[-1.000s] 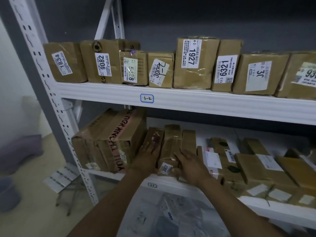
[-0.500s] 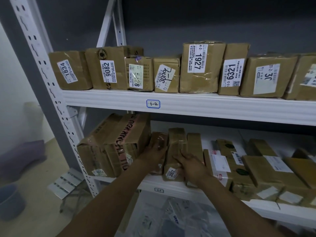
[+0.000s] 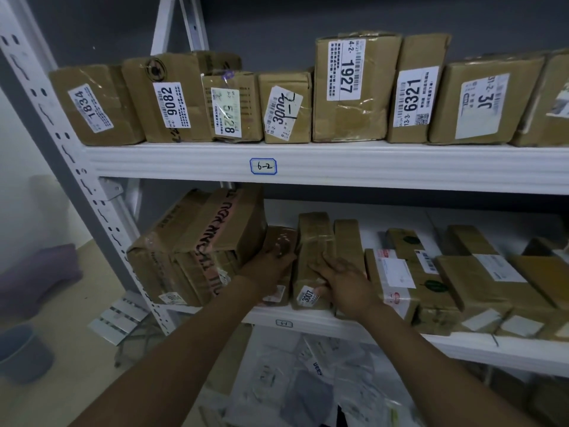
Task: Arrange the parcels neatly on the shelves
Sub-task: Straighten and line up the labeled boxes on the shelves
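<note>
On the lower shelf [image 3: 311,322], my left hand [image 3: 269,271] rests with flat fingers on a small brown parcel [image 3: 281,240]. That parcel stands beside a big box with pink "THANK YOU" tape [image 3: 212,232]. My right hand [image 3: 343,283] grips the front end of the upright parcel labelled 3007 [image 3: 314,238], fingers over its top and thumb by the label. A narrow brown parcel [image 3: 348,238] stands just right of it. Further right, several parcels [image 3: 462,272] lie flat and overlapping.
The upper shelf marked 6-2 [image 3: 338,163] carries a tidy upright row of labelled parcels [image 3: 351,87]. A white perforated post [image 3: 61,143] frames the left side. Plastic mail bags [image 3: 308,383] lie under the lower shelf. A bucket [image 3: 21,352] and a folded stool [image 3: 120,315] sit on the floor at left.
Both hands stay on the same two parcels, shifting only slightly. The view has moved a little, so the shelves sit lower in the frame.
</note>
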{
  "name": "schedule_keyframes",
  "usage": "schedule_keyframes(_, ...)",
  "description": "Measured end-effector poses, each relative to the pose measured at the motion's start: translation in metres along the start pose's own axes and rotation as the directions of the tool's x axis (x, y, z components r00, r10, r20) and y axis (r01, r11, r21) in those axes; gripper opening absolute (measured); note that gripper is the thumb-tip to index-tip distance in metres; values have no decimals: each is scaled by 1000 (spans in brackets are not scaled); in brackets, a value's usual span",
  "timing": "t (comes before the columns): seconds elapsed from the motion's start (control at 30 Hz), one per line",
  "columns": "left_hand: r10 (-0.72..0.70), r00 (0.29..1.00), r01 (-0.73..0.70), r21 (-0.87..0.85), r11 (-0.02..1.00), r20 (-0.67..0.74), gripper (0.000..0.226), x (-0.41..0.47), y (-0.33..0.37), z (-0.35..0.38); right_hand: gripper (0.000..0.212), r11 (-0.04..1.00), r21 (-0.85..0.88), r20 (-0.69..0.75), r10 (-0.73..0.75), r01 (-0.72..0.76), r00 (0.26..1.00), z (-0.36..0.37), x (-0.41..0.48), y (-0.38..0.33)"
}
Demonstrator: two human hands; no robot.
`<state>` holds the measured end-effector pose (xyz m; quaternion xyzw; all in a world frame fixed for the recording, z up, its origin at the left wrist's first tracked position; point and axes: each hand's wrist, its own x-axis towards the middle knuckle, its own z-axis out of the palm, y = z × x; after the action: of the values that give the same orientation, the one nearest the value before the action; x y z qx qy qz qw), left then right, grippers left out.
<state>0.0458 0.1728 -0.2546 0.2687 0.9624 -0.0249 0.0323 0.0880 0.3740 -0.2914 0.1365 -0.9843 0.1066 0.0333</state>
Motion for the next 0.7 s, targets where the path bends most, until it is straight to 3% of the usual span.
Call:
schedule_keyframes(0.2,28,999,-32,198,980,23,93,-9,-2,4,65,999,4,12,-35,35,999,-10,-16,-8)
schedule_keyframes(0.3,18,1000,-19,152,988,8,108,-10,6,11,80,998,-65,-15,-1,0,1000,-23,-24,-3)
schedule_keyframes(0.4,42,999,-41,29,999,-16,104,-6,17,14,82,962,-195,-70,181,-191,981,-33,-39,14)
schedule_keyframes(0.5,32,999,-31,55,998,-30,99,-5,23,20,79,918,-192,43,360,-346,932,-30,-53,24)
schedule_keyframes(0.7,6,1000,-7,-62,998,-20,88,-6,22,16,76,921,-199,45,349,-334,936,-22,-54,23)
